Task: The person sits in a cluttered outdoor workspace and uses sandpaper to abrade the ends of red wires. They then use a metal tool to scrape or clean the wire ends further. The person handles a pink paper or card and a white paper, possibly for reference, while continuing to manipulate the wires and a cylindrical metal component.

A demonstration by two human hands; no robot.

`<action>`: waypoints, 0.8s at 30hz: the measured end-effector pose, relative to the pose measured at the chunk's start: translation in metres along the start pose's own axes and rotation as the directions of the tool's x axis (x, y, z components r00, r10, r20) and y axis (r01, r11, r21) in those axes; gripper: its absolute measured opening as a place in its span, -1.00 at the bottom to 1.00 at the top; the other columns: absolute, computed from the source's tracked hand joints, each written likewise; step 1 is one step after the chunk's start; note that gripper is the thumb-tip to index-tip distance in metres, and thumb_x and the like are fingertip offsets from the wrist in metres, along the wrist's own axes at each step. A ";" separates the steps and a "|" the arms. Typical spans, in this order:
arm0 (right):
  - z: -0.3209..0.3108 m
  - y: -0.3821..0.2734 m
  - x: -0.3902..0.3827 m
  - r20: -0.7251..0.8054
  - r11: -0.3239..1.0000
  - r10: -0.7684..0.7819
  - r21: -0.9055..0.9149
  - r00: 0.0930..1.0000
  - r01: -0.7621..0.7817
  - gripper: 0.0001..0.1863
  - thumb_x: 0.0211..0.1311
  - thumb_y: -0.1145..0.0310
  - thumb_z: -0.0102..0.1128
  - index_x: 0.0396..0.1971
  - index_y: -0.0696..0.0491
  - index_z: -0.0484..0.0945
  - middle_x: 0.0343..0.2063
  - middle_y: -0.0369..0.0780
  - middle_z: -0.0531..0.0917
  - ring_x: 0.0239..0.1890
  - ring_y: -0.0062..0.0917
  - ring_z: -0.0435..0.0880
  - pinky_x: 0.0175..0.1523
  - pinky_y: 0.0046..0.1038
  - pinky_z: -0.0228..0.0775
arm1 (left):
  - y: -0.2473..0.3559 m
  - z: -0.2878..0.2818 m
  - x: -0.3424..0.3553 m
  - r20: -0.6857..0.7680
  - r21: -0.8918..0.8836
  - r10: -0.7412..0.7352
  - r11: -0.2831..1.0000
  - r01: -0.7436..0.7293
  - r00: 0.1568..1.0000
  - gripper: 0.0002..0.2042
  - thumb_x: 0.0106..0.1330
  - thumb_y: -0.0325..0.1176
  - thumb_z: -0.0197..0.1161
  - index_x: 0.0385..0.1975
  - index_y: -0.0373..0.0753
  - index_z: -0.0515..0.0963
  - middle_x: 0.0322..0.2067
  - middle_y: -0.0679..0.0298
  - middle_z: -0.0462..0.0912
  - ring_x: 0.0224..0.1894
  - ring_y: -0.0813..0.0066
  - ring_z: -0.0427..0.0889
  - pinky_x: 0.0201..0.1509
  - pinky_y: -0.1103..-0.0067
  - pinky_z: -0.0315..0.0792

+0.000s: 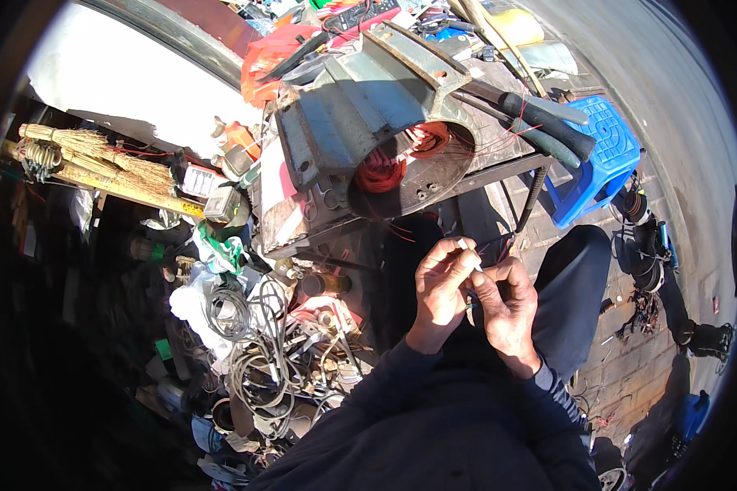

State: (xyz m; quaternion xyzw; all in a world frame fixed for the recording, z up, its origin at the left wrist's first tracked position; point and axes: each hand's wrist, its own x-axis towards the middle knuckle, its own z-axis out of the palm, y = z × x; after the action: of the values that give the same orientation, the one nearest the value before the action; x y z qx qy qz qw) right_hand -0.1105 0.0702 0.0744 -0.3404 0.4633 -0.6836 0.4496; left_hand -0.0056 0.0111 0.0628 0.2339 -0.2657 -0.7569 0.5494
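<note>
Above my lap my two hands come together, fingertips nearly touching. My left hand (440, 290) pinches a small white stick-like piece (465, 244) between thumb and fingers. My right hand (509, 315) is closed too, its thumb and forefinger meeting at the lower end of the white piece. What exactly the piece is, I cannot make out. Beyond my hands, a finned grey metal motor housing (344, 102) lies on a low worn table (303, 233). Bundles of red wire (381, 172) show inside its round opening.
Black-handled tools (549, 123) jut over the table's right edge, near a blue plastic stool (602, 147). Coiled grey cables (262, 368) and scrap crowd the left floor. A straw broom (98, 155) lies at far left. Another person's shoe (711, 340) shows at right.
</note>
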 end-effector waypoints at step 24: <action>0.080 -0.054 0.089 0.053 0.957 -0.129 -0.256 0.990 0.138 -0.92 0.25 0.54 0.33 -0.44 0.16 0.61 -0.58 -0.37 0.63 -0.48 -0.79 0.50 -0.32 -0.64 0.40 | -0.037 -0.071 0.016 -0.056 0.057 -0.161 0.985 0.164 0.985 -0.67 0.65 -0.07 -0.01 -0.18 -0.20 0.52 -0.37 0.35 0.56 -0.38 0.58 0.52 -0.30 0.60 0.39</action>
State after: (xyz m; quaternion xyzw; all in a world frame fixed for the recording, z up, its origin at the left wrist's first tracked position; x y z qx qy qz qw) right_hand -0.0885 -0.0295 0.1568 -0.4388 0.5164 -0.6399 0.3624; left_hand 0.0095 -0.0049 -0.0157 0.2907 -0.2546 -0.7846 0.4848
